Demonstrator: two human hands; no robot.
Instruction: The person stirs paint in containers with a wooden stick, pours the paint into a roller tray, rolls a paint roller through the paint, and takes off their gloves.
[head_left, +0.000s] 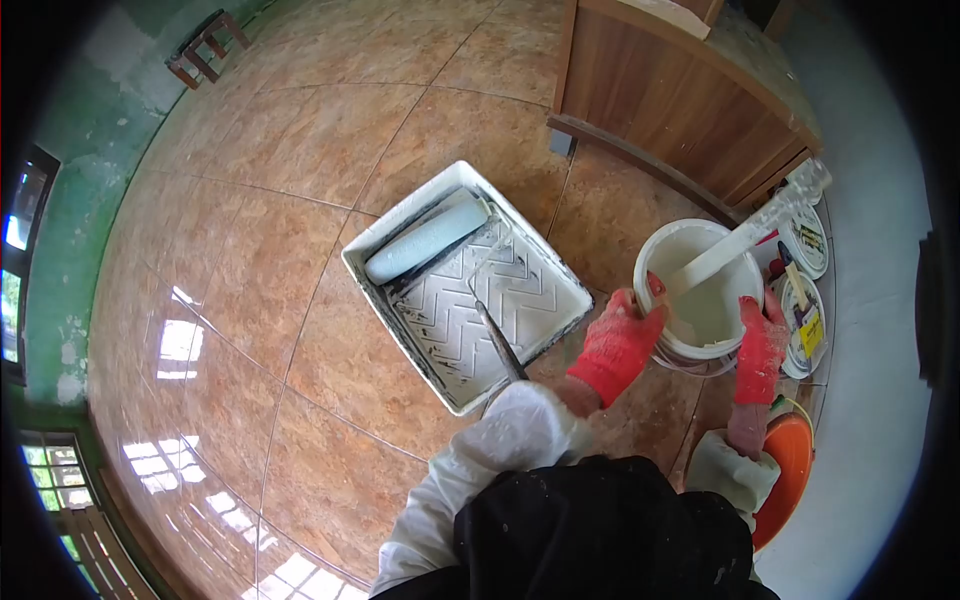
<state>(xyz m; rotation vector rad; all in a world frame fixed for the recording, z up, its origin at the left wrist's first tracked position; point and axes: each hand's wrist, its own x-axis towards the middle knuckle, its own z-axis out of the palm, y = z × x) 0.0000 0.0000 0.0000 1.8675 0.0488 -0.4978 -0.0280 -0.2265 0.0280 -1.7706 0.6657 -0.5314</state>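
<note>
A white plastic bucket [655, 245] stands on the floor at the right, with whitish paint inside. My left hand [620, 340], in a red paint-smeared glove, grips its left rim. On the near right rim my right hand [760, 345], gloved alike, is closed with the thumb over the edge. A whitish paint-coated stick [735, 245] leans out of the bucket toward the upper right. Left of my hands lies a paint tray [555, 270] with a ridged, paint-streaked bottom. A paint roller [428, 242] rests in its far end, the handle [498, 340] running toward my left sleeve.
An orange bucket [790, 470] sits by the right wall, beside my right forearm. Lidded tubs [803, 240] and a brush [795, 280] are beyond my right hand. A wooden cabinet [670, 100] stands ahead. Shiny brown tiles [330, 220] reach a stool [208, 45] at the far left.
</note>
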